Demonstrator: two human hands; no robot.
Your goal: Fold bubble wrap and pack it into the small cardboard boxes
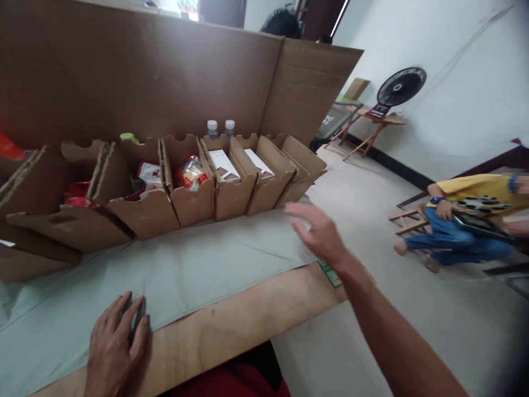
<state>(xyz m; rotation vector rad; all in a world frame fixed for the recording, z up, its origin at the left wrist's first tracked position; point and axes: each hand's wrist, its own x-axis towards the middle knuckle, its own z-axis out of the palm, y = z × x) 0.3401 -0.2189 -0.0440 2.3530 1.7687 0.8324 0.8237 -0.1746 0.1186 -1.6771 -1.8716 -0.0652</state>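
Note:
My left hand (118, 336) lies on the near edge of the table, fingers spread over the pale cloth (198, 264), holding nothing. Above the table's right end, my right hand (316, 231) hovers with thumb and fingers apart and nothing between them. Beyond it stands a row of cardboard bins. The rightmost bin (303, 162) is closest to that hand. Two bins hold white boxes (225, 167), another a red-and-clear food packet (192, 173). Farther left are a white-and-red packet (149, 175) and a red item (77, 194) that I cannot make out.
A tall cardboard panel (136, 71) rises behind the bins, with two white-capped bottles (212, 128) before it. To the right, a seated person (467, 215) in a yellow shirt holds a dark flat object. A black fan (400, 87) stands on a small wooden table (382, 117).

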